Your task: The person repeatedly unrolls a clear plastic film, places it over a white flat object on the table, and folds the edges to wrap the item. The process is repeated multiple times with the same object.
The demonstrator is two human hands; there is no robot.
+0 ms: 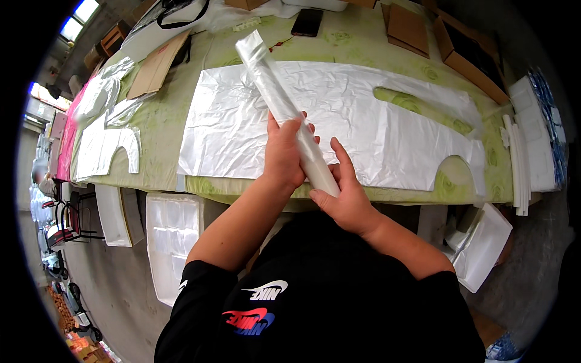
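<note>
A long, narrow roll of white plastic film [272, 85] slants across the middle of the view, raised above the table. My left hand [283, 151] is wrapped round its middle, fingertips showing on the far side. Around its lower end sits my right hand [348, 196], the thumb against the end and the index finger stretched upward. Beneath the roll, a large crinkled white plastic bag [339, 121] lies flat, with a long slot and a rounded cut-out at its right side.
The table [200, 184] has a green patterned cover. Toward the back are a dark phone [307, 22], flattened cardboard [158, 63] and an open carton [469, 57]. More white plastic pieces [97, 148] lie left. White tubes [515, 163] stand at the right edge; a white bin [172, 236] is below.
</note>
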